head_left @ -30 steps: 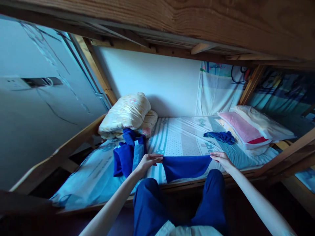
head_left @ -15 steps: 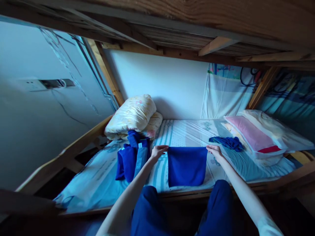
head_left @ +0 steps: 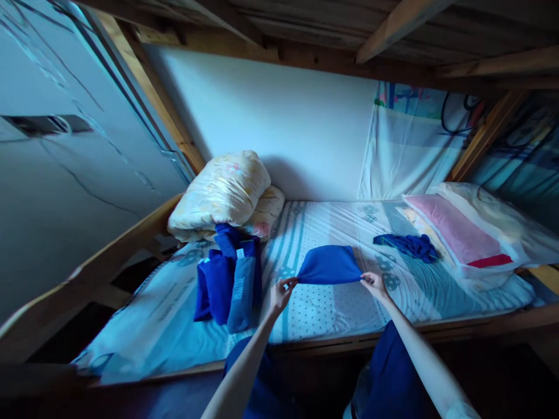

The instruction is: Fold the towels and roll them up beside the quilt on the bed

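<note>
A blue cloth (head_left: pixel 331 264) is stretched between my two hands over the middle of the bed. My left hand (head_left: pixel 282 292) pinches its near left corner. At the near right corner, the fingers of my right hand (head_left: pixel 374 285) are closed on it. The cloth's far edge spreads away from me toward the wall; whether it touches the sheet I cannot tell. Left of my left hand lie several folded blue garments (head_left: pixel 227 279), one with a lighter blue face. A crumpled dark blue cloth (head_left: pixel 408 247) rests beyond my right hand.
The bed's patterned sheet (head_left: pixel 314 311) spreads beneath everything. A bundled floral quilt (head_left: pixel 222 189) sits at the back left. Pink and pale pillows (head_left: pixel 454 230) lie at the right. Wooden beams of an upper bunk (head_left: pixel 314 58) hang low overhead, and a bed rail (head_left: pixel 109 250) runs along the left.
The cloth hung down from its top edge before; now it is swung outward, away from me, with my hands lower at its near corners. The view has shifted somewhat.
</note>
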Demonstrator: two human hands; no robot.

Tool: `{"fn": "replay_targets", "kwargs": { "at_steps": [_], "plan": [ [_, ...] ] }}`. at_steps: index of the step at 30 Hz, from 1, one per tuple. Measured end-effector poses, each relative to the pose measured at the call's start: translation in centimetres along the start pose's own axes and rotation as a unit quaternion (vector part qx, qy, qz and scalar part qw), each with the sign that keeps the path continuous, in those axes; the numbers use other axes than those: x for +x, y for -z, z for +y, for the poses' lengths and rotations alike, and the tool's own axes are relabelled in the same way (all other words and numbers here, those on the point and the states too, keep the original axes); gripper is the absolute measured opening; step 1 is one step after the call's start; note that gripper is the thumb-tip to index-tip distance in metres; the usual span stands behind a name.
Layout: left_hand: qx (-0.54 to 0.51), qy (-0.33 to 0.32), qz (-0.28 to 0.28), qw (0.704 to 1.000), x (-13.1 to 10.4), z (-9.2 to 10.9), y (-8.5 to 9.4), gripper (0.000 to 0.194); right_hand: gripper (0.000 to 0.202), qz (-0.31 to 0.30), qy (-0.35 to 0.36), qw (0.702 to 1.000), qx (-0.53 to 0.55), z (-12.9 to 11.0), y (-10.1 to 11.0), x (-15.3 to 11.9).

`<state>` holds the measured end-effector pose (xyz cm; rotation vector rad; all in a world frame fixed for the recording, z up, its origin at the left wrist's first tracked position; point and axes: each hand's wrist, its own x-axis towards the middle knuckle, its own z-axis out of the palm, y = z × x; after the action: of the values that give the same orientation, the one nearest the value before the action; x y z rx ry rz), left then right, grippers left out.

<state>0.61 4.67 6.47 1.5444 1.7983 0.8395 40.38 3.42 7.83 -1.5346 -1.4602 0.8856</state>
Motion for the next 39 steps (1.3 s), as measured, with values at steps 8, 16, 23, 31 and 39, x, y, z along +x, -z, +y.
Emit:
{"fn": "replay_targets", "kwargs": {
  "at_steps": [8,16,23,31,39],
  "plan": [
    [0.04,0.16,-0.136,0.977,-6.6,-6.9,-6.2,0.022,0.012,-0.115,-0.177,0.972,-0.101,8.2,-4.6,-6.0],
    [0.036,0.196,-0.127,0.972,-6.0,-9.0,-7.5,0.029,0.019,-0.126,-0.247,0.952,-0.13,9.9,-4.7,-6.9],
    [0.07,0.211,-0.137,0.965,-6.5,-8.8,-7.2,0.02,0.013,-0.128,-0.268,0.948,-0.118,8.8,-3.4,-7.2],
    [0.104,0.201,-0.181,0.957,-6.8,-7.6,-6.0,0.016,0.01,-0.164,-0.292,0.94,-0.07,7.6,-3.4,-7.8],
    [0.076,0.188,-0.225,0.953,-5.1,-7.5,-4.5,0.031,0.007,-0.176,-0.263,0.947,-0.051,7.2,-3.3,-7.0]
  ]
}}
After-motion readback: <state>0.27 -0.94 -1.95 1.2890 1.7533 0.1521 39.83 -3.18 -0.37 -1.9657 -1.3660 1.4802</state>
